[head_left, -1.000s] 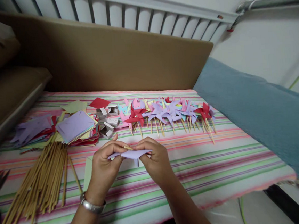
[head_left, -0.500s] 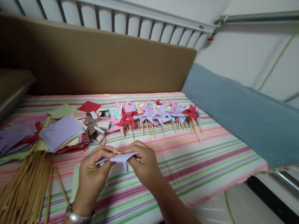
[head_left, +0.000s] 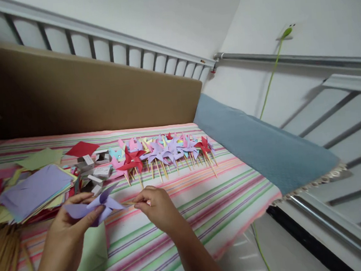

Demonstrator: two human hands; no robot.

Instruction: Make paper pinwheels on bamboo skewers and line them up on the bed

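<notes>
A purple paper pinwheel point(head_left: 109, 203) is pinched between the thumb and fingers of my left hand point(head_left: 70, 225). My right hand point(head_left: 157, 207), a little to the right, grips a thin wooden stick point(head_left: 128, 203) whose near end runs toward the pinwheel's back. Whether the stick is fixed to the paper I cannot tell. Under my left hand lies a pale green paper square point(head_left: 94, 248). Left of it is a stack of coloured paper squares with a purple sheet point(head_left: 36, 192) on top. Small white boxes point(head_left: 101, 172) stand beyond my left hand.
Finished pinwheels on sticks point(head_left: 156, 152) lie in a row across the striped cloth point(head_left: 223, 190). A bundle of wooden sticks point(head_left: 3, 256) is at lower left. A cardboard sheet point(head_left: 95, 96) stands along the back; blue fabric point(head_left: 246, 134) hangs over the right end.
My hands have moved apart: the left now holds the pinwheel upright to the left, while the right has drawn out along the stick. The view has swung right.
</notes>
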